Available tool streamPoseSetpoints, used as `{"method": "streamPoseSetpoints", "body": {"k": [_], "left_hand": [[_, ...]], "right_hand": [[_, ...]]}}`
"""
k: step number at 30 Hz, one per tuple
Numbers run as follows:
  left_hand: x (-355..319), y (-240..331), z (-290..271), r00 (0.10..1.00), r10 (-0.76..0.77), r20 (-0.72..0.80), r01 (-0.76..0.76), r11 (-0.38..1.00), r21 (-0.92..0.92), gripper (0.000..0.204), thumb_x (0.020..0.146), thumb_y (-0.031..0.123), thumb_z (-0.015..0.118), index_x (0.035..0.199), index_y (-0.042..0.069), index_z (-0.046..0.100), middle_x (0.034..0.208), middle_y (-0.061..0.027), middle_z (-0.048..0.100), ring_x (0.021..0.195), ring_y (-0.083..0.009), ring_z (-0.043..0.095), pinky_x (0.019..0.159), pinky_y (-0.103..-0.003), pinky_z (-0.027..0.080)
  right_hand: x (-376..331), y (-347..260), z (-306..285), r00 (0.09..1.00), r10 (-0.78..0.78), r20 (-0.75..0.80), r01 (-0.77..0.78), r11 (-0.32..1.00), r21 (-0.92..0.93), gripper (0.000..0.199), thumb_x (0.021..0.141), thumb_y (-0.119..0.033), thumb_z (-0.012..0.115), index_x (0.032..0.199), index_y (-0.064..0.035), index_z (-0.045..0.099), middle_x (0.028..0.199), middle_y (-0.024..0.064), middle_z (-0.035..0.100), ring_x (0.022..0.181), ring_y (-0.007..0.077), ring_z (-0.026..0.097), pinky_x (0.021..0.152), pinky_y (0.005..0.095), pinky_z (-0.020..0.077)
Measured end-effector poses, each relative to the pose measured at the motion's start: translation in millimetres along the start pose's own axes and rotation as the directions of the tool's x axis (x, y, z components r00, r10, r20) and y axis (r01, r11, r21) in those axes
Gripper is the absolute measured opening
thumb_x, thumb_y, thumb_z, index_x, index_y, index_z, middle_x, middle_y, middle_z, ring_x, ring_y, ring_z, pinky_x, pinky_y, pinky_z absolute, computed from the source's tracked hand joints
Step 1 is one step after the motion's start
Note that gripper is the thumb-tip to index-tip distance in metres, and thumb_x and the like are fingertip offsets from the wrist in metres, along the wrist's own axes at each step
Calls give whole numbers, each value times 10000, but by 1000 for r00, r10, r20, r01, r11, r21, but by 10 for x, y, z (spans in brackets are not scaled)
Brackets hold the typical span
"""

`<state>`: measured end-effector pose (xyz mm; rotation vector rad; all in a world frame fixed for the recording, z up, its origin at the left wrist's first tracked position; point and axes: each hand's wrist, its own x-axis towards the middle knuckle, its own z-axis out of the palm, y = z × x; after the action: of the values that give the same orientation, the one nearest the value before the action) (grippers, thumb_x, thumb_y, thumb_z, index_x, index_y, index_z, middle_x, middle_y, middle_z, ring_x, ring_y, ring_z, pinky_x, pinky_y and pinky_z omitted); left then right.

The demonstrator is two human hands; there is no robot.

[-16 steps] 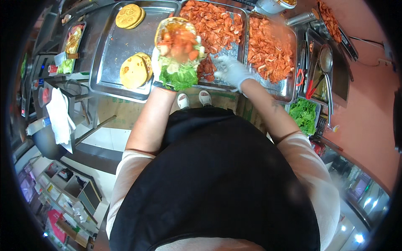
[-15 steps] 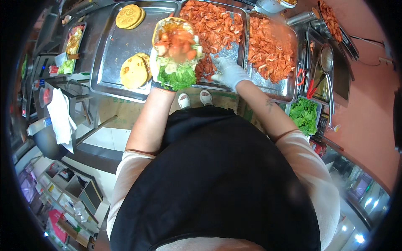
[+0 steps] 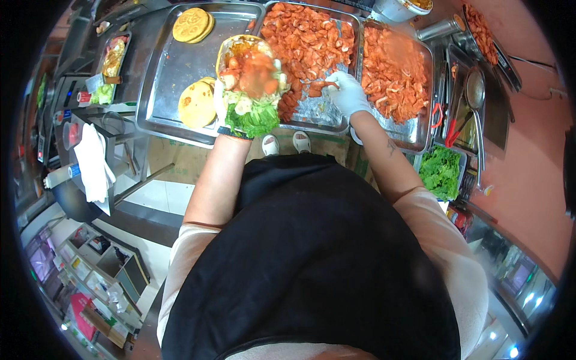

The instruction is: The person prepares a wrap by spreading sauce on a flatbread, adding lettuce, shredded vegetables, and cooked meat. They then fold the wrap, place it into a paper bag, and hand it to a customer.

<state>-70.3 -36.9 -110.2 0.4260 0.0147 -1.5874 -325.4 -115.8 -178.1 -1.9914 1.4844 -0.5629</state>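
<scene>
My gloved left hand (image 3: 220,111) supports an opened flatbread (image 3: 224,47) from its left side and below. Red-sauced meat pieces (image 3: 252,71) lie on the bread, with pale chopped vegetables and green lettuce (image 3: 255,120) toward its near end. In a white glove, my right hand (image 3: 349,96) pinches a strip of reddish meat (image 3: 319,88) between thumb and fingers. It hovers over the bared near part of the middle metal tray (image 3: 321,115), where a heap of sliced red meat (image 3: 309,36) covers the far part. The filling hides most left-hand fingers.
Round flatbreads (image 3: 197,105) lie in stacks on the left tray (image 3: 165,78). A third tray of red meat (image 3: 396,72) stands at right, beside a ladle (image 3: 475,87) and red-handled tongs (image 3: 453,138). Lettuce fills a tub (image 3: 441,171) at the near right.
My right hand has lifted a little and shifted right, and a meat strip now shows in its fingers. The left hand still holds the filled flatbread. The whole view has shifted slightly.
</scene>
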Motion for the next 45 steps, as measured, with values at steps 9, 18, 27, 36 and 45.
{"method": "streamPoseSetpoints", "body": {"k": [9,18,27,36,45], "left_hand": [[58,-110,319,990,-109,92,114,992,-52,518,1046,460,393,1422,111,466,1344,-137,585,1180,-283,607,956,-452,547],[137,-295,452,972,-181,153,195,977,-83,537,1079,379,284,1520,79,340,1541,-153,401,1401,-296,424,1153,-442,388],[424,-455,264,774,-165,612,462,807,-367,755,1003,651,357,1506,88,375,1523,-161,425,1384,-330,441,1154,-468,375],[370,-394,303,958,-282,-58,273,954,-121,587,1041,474,428,1441,45,457,1424,-191,529,1288,-342,543,1101,-481,438],[305,-548,713,963,-185,-196,186,982,-14,485,1008,489,526,1291,98,573,1231,-113,648,1099,-276,644,886,-402,571]], "right_hand": [[136,-1745,-775,916,-369,-158,401,826,396,288,937,-54,639,1224,-75,658,1079,60,642,905,141,642,793,264,530],[465,-1565,-724,980,-178,86,55,663,747,311,956,-106,639,1254,-21,653,1215,82,661,1080,155,640,967,300,500],[506,-1432,-582,891,-238,385,-244,464,851,431,1006,-258,562,1306,51,589,1234,112,664,1153,172,617,1028,313,465],[273,-1098,-321,970,-74,231,-197,315,928,517,945,-190,699,1389,2,516,1276,87,629,1145,174,615,999,300,501],[161,-1098,-234,990,-140,10,69,542,838,416,918,-58,696,1321,-10,604,1269,92,664,1159,167,625,986,285,499]]}}
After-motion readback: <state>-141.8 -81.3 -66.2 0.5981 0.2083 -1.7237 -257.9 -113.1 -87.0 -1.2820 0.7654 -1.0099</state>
